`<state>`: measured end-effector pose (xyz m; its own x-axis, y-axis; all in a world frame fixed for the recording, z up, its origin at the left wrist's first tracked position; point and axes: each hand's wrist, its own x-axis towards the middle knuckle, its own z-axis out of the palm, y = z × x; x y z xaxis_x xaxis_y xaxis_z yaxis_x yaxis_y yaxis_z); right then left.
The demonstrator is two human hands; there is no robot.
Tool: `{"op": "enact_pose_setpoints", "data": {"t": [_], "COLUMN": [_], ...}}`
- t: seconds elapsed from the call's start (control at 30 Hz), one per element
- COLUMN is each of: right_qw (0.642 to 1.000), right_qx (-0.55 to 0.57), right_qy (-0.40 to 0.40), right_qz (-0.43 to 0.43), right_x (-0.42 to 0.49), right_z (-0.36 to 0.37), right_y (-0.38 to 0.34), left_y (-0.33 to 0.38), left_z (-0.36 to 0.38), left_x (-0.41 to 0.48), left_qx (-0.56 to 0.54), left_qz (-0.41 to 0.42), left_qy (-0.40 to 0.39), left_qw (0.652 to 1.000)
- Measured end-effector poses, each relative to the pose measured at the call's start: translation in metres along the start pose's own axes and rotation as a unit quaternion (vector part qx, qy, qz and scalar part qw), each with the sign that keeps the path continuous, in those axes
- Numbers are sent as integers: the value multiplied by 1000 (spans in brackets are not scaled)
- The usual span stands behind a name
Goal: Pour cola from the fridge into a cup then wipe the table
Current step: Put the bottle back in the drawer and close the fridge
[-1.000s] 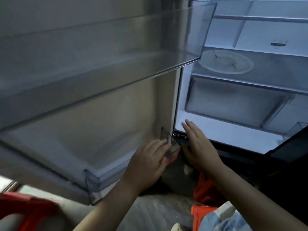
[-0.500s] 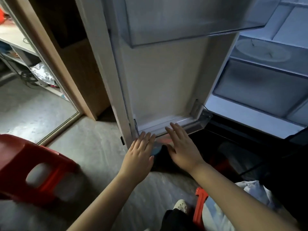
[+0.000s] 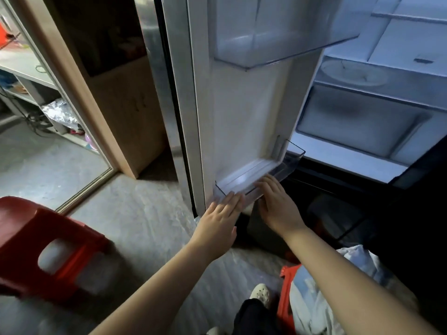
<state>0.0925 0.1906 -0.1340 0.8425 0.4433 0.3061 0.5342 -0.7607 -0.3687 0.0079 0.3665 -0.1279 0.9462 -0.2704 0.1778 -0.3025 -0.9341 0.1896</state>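
Observation:
The fridge door [image 3: 244, 112] stands open in front of me, its white inner side facing me. A clear plastic door bin [image 3: 287, 163] sits at the door's bottom, and it looks empty. My left hand [image 3: 221, 221] rests flat with spread fingers against the bin's front left corner. My right hand [image 3: 275, 204] lies flat against the bin's front, near its middle. Neither hand holds anything. A larger clear upper door bin [image 3: 278, 32] hangs above. No cola bottle and no cup is in view.
The fridge interior [image 3: 367, 112] at right shows white shelves and a frosted drawer. A red plastic stool [image 3: 41, 247] stands at lower left on the grey floor. A wooden cabinet side [image 3: 121, 105] is left of the door. A second red stool [image 3: 287, 298] is beneath me.
The view has swung back from the door, so the lower bin now shows whole. Both hands have shifted up from under the door's bottom edge onto the lower bin's front.

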Motion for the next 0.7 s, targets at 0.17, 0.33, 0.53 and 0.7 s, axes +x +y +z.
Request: {"op": "enact_pose_setpoints", "data": {"t": [0.17, 0.33, 0.53, 0.7], "right_qw": [1000, 999, 994, 993], "right_qx": [21, -8, -6, 57], "right_qy": [11, -27, -81, 101], "right_qz": [2, 23, 79, -7], "right_x": [-22, -40, -52, -56], "right_z": [-35, -59, -67, -82], "right_y": [22, 34, 31, 1], "left_y": [29, 69, 72, 48], "left_z": [11, 17, 6, -52], "left_x": [2, 3, 4, 7], "left_qx": [45, 70, 132, 151], "left_qz": [106, 113, 179, 281], "left_qy": [-15, -21, -14, 147], "left_qw": [993, 991, 975, 936]}}
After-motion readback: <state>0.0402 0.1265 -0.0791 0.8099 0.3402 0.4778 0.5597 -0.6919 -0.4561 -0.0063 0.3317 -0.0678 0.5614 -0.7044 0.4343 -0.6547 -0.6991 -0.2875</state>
